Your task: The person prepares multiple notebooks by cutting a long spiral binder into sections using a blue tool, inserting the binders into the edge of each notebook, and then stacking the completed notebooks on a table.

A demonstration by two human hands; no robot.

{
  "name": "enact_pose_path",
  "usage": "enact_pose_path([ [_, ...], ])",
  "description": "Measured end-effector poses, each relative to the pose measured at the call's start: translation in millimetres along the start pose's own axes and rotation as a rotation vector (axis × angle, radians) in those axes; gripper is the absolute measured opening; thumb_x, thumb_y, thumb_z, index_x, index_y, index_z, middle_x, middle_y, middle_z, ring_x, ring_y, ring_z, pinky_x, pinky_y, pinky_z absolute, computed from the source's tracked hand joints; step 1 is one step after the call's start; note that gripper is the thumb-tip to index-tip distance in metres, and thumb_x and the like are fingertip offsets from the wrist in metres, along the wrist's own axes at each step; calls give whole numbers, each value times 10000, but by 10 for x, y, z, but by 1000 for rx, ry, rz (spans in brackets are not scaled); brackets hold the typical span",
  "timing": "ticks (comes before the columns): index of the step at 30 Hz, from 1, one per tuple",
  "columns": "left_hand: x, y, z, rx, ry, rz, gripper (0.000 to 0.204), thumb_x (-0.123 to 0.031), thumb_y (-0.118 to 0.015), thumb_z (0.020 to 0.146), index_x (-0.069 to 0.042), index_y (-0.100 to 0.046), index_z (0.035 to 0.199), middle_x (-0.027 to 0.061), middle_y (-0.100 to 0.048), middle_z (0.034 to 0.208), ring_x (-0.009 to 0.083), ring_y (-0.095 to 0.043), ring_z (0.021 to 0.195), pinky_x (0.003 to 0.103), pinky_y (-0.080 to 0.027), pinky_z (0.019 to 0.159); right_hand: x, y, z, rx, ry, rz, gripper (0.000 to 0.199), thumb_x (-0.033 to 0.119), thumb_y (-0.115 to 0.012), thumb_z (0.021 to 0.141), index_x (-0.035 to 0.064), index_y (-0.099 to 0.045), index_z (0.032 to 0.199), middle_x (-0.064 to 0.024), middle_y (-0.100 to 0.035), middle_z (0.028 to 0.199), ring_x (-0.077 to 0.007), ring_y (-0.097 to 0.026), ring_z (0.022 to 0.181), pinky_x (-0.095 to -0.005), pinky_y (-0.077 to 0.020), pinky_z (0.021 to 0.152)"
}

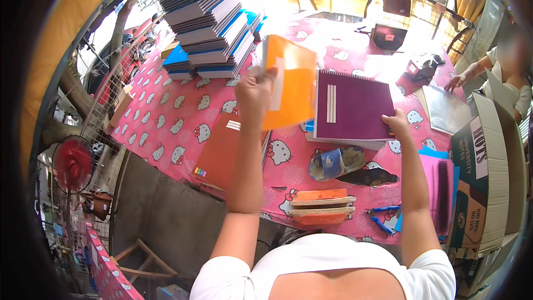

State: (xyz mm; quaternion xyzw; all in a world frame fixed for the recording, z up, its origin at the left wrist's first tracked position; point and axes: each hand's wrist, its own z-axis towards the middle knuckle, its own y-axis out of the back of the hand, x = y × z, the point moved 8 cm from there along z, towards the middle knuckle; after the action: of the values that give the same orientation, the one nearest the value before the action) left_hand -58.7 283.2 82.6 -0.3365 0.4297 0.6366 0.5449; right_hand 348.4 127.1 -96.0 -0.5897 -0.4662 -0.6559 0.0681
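My left hand (255, 97) is closed on the left edge of an orange notebook (297, 86) with a white label, raised above the table and slightly tilted. My right hand (396, 124) pinches the lower right edge of a purple spiral notebook (358, 103), whose coil runs along its far edge. White pages or other books lie beneath the purple one. A reddish-brown notebook (225, 153) rests on the table below my left forearm. Just in front of the purple notebook are a roll of tape (327, 164) and a dark flat piece (369, 176).
Tall stacks of notebooks (208, 28) stand at the far left of the pink patterned table (180, 125). An orange-and-wood block (321, 206) and blue-handled pliers (383, 222) lie near the front edge. Black coils (442, 194) and a cardboard box (477, 189) are at right, near another person's hand (456, 81).
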Motion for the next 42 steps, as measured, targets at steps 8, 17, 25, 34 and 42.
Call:
enact_pose_path([
  [8, -1289, 707, -713, 10, -480, 53, 167, -159, -697, 872, 3, -662, 853, -35, -589, 651, 22, -482, 587, 212, -392, 533, 732, 229, -960, -270, 608, -307, 858, 236, -852, 666, -43, -380, 1326, -204, -504, 1273, -267, -518, 1156, -398, -451, 951],
  [17, -740, 675, -1824, 121, -273, -467, 292, -216, -749, 837, 29, -659, 969, 4, -644, 844, 53, -550, 778, 225, -448, 693, 283, 40, -2346, 396, 426, 398, 371, -13, -766, 712, 13, -637, 1060, -86, -676, 955, -192, -648, 893, -342, -522, 800],
  [25, 263, 718, -2365, 159, 84, -373, 426, -148, -762, 810, 37, -573, 1144, 92, -599, 1135, 151, -542, 1043, 294, -405, 933, -253, -269, -2503, 317, 592, 283, 278, -51, -770, 672, 50, -698, 921, -38, -706, 884, -160, -655, 808, -325, -514, 738],
  [34, 929, 274, -2886, 171, 196, -402, 795, -52, -708, 820, -18, -206, 1436, 112, -375, 1391, 219, -334, 1320, 362, -262, 1093, -660, -675, -2651, 588, 479, 492, 449, -75, -638, 815, 38, -487, 1223, -81, -501, 1167, -194, -531, 1062, -328, -456, 913],
  [42, -985, -84, -2825, -61, -774, 348, 793, -232, -697, 842, -31, -246, 1463, 158, -331, 1466, 319, -205, 1409, 570, -88, 1113, -581, -254, -2662, 444, 514, 351, 310, 12, -718, 760, 57, -594, 1041, -123, -539, 1126, -249, -538, 1054, -335, -449, 862],
])
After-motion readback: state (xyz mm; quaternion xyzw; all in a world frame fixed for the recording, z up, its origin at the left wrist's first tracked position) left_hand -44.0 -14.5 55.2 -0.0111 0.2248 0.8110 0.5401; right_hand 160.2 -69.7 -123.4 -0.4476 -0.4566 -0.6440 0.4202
